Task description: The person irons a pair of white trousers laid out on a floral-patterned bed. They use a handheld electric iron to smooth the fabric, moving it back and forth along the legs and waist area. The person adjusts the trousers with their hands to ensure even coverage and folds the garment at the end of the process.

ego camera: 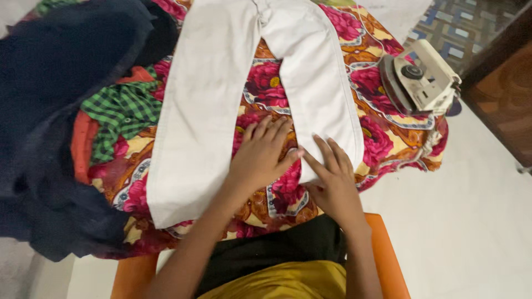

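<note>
White trousers (210, 94) lie flat on a red floral cloth (377, 138), legs spread toward me. My left hand (260, 155) rests palm down with fingers apart between the two legs, its thumb reaching toward the right leg's hem. My right hand (332, 177) lies flat at the hem of the right trouser leg (321, 94), fingers spread on the fabric. Neither hand grips anything.
A cream electric iron (421, 80) stands on its heel at the cloth's right edge. A green checked shirt (124, 111) and a pile of dark clothes (50, 122) lie at the left. An orange seat edge (382, 249) shows below.
</note>
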